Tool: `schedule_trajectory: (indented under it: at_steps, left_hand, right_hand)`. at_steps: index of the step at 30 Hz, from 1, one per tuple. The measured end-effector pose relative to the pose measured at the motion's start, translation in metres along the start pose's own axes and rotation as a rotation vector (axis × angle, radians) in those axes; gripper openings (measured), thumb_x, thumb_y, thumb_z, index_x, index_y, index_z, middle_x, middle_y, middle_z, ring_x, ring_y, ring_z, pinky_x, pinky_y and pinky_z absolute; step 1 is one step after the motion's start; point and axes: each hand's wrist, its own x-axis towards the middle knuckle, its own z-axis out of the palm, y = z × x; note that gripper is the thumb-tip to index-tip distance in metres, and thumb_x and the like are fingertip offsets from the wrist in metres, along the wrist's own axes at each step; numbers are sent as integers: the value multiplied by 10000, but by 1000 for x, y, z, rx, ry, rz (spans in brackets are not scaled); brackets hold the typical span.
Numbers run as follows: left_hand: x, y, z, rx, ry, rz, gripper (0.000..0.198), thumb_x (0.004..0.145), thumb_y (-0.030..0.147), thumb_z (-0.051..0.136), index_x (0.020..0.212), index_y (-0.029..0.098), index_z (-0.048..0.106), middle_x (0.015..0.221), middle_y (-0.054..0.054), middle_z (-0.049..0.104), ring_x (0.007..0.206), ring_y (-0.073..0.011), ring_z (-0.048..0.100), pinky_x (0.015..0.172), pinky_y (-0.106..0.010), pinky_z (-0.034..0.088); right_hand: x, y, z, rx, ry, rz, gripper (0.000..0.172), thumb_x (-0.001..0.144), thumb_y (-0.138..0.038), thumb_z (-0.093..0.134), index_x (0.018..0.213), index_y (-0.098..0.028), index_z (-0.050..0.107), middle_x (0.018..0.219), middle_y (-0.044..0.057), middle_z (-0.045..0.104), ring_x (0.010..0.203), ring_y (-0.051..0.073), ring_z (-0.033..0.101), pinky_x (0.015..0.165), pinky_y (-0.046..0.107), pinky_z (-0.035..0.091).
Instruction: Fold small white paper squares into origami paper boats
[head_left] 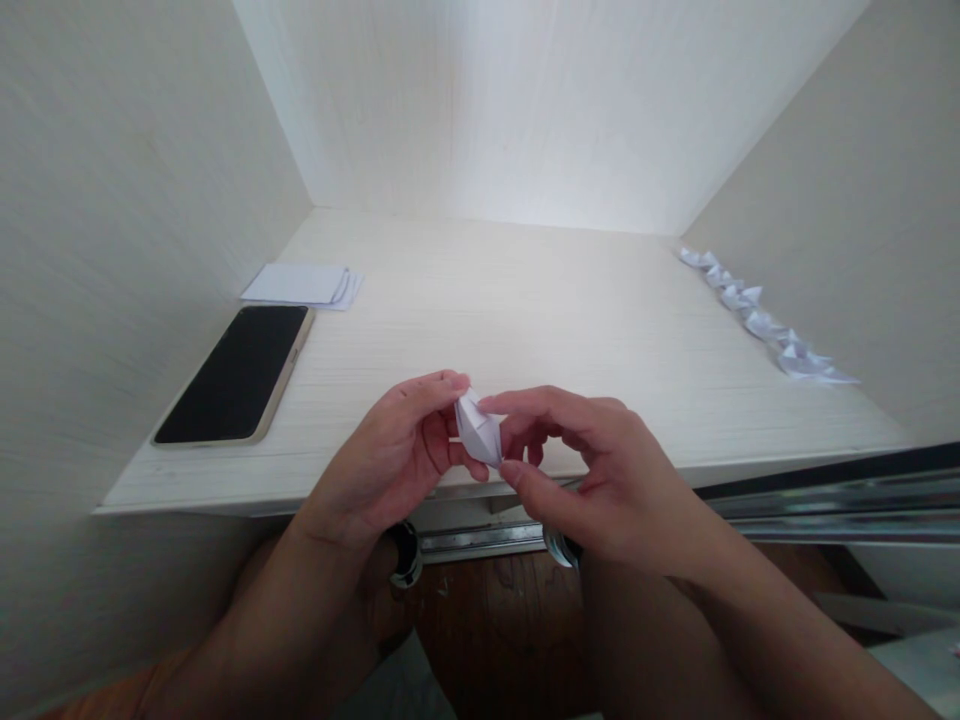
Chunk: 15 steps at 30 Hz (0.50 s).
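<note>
A small white folded paper boat [478, 430] is held between both hands just above the front edge of the white desk [480, 300]. My left hand [401, 450] grips its left side and upper tip between thumb and fingers. From the right, my right hand [585, 455] pinches it, with the index finger on the upper part and the thumb at the lower tip. Its far side is hidden by the fingers.
Several folded paper boats [765, 325] stand in a row along the right wall. A phone [236, 375] lies at the left, with a stack of white paper [296, 284] behind it. Panels enclose the desk on three sides. Below the front edge runs a metal rail [480, 538].
</note>
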Motion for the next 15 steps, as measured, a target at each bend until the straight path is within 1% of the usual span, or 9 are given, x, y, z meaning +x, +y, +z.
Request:
schedule_trajectory:
  at_steps: [2, 6, 10, 13, 15]
  left_hand:
    - [0, 0, 0, 2, 0, -7, 263, 892, 313, 706, 738, 99, 695, 664, -55, 695, 569, -152, 651, 494, -228, 560]
    - [1, 0, -1, -3, 4, 0, 258, 899, 311, 698, 745, 104, 694, 668, -53, 694, 564, -155, 648, 509, -250, 582]
    - [1, -1, -1, -36, -3, 10, 248, 902, 278, 694, 740, 90, 701, 663, -63, 707, 557, -150, 655, 490, -227, 582]
    - [1, -1, -1, -77, 9, 23, 235, 916, 237, 674, 741, 85, 708, 659, -64, 716, 552, -151, 663, 494, -234, 596]
    - [2, 0, -2, -120, 38, 32, 238, 936, 210, 646, 749, 81, 716, 669, -68, 729, 562, -157, 681, 509, -244, 609]
  right_hand:
    - [0, 0, -1, 33, -11, 11, 374, 886, -75, 620, 1234, -202, 672, 884, 3, 742, 755, 135, 651, 725, 285, 553]
    - [0, 2, -2, 22, -27, 18, 368, 896, -133, 684, 1259, -184, 660, 888, 7, 733, 754, 134, 635, 711, 286, 544]
    - [2, 2, -1, 45, -25, 37, 371, 883, -87, 651, 1242, -182, 646, 885, 5, 732, 756, 134, 638, 689, 283, 528]
    - [4, 2, -2, 133, -24, 94, 379, 879, -93, 652, 1243, -197, 628, 863, -6, 709, 740, 132, 631, 671, 284, 516]
    - [6, 5, -3, 250, -25, 157, 349, 895, -136, 659, 1233, -211, 619, 864, -4, 703, 733, 137, 645, 665, 291, 513]
